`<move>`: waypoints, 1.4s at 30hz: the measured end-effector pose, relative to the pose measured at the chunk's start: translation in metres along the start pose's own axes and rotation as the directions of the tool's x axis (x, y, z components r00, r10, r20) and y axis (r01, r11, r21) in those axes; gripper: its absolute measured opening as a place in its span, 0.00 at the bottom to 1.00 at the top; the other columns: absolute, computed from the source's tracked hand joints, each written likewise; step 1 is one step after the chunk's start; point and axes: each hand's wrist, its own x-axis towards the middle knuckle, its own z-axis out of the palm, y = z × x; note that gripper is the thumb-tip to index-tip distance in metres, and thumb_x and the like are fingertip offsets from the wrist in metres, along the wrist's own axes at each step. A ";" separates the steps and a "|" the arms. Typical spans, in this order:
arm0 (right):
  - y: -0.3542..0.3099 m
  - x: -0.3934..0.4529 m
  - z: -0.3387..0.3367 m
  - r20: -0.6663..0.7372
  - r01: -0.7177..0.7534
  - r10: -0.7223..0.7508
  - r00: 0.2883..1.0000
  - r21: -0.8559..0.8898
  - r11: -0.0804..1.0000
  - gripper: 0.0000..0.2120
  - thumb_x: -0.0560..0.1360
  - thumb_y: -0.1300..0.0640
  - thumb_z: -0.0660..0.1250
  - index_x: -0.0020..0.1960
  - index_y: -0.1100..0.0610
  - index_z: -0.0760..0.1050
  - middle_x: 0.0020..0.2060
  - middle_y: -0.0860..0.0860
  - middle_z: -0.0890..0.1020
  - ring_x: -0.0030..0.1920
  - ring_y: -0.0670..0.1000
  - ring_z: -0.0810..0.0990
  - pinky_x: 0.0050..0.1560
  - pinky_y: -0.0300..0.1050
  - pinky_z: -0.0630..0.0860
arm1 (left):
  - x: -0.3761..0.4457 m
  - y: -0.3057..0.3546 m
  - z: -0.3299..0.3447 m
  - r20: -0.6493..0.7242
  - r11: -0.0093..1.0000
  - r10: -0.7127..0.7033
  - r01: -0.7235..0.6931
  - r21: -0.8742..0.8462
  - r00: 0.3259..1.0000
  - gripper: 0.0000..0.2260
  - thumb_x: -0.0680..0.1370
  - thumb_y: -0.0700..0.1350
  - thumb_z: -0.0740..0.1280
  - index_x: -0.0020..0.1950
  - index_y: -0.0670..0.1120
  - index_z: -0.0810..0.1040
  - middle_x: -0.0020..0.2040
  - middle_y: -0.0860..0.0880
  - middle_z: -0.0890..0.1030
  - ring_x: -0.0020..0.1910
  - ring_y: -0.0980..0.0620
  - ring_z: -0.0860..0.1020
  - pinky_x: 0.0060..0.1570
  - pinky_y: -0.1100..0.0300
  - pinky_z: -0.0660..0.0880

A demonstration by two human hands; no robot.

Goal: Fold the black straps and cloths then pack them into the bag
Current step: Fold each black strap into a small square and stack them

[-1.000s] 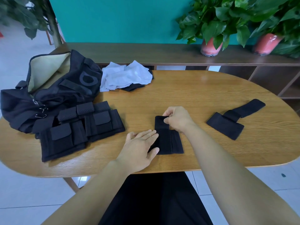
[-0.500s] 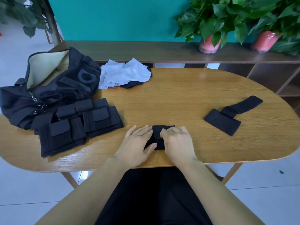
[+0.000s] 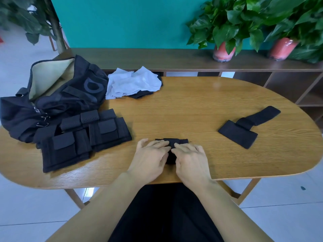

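A small folded black strap (image 3: 176, 142) lies near the table's front edge, mostly covered by my hands. My left hand (image 3: 150, 158) and my right hand (image 3: 190, 158) press flat on it side by side, fingers straight. Another black strap (image 3: 248, 126) lies unfolded at the right. Folded black pouched straps (image 3: 83, 137) sit at the left, in front of the open black bag (image 3: 57, 95). White cloths (image 3: 132, 84) over a black cloth (image 3: 139, 94) lie at the back.
The oval wooden table (image 3: 192, 105) stands in front of a dark shelf (image 3: 157, 62) with two potted plants (image 3: 225, 37). Bare tabletop lies between the strap under my hands and the right strap.
My right hand folded the strap's far end toward me, halving its length. Both hands then came flat onto the folded strap. The camera tilted slightly.
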 end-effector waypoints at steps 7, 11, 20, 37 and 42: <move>0.015 0.011 -0.014 0.123 -0.385 0.382 0.916 -0.001 0.923 0.18 0.75 0.46 0.67 0.62 0.53 0.77 0.56 0.51 0.80 0.60 0.54 0.72 0.54 0.48 0.66 | 0.020 0.006 -0.008 0.022 0.922 -0.387 0.387 0.020 0.922 0.17 0.80 0.58 0.60 0.63 0.51 0.74 0.61 0.53 0.76 0.64 0.50 0.71 0.62 0.51 0.64; 0.024 0.026 -0.020 0.338 -0.549 0.581 0.741 -0.193 0.813 0.30 0.72 0.30 0.60 0.63 0.51 0.71 0.60 0.51 0.71 0.60 0.54 0.66 0.57 0.48 0.63 | 0.039 0.015 -0.011 0.156 0.850 -0.520 0.527 -0.009 0.840 0.17 0.78 0.59 0.64 0.57 0.48 0.75 0.55 0.48 0.76 0.58 0.46 0.74 0.56 0.52 0.71; 0.005 0.047 -0.017 0.384 -0.638 0.604 0.698 -0.049 0.768 0.28 0.71 0.36 0.67 0.62 0.50 0.64 0.44 0.47 0.71 0.61 0.52 0.69 0.52 0.49 0.59 | 0.042 0.012 -0.018 0.201 0.753 -0.570 0.604 -0.260 0.797 0.09 0.81 0.49 0.62 0.58 0.46 0.73 0.54 0.47 0.78 0.53 0.45 0.77 0.43 0.57 0.70; -0.125 0.100 0.000 0.335 -0.564 0.455 0.825 0.452 0.691 0.27 0.72 0.46 0.71 0.66 0.48 0.64 0.45 0.45 0.76 0.57 0.52 0.77 0.59 0.49 0.57 | -0.044 -0.086 -0.080 -0.227 0.635 -0.734 0.529 -0.562 0.640 0.07 0.77 0.44 0.69 0.42 0.48 0.72 0.34 0.56 0.73 0.34 0.60 0.71 0.33 0.71 0.66; -0.181 0.120 0.018 0.305 -0.441 0.334 0.892 0.425 0.790 0.28 0.71 0.45 0.71 0.66 0.48 0.63 0.47 0.45 0.77 0.57 0.50 0.75 0.56 0.47 0.57 | -0.077 -0.128 -0.104 -0.318 0.637 -0.762 0.563 -0.527 0.564 0.06 0.75 0.44 0.70 0.51 0.48 0.76 0.41 0.54 0.80 0.42 0.57 0.76 0.36 0.74 0.67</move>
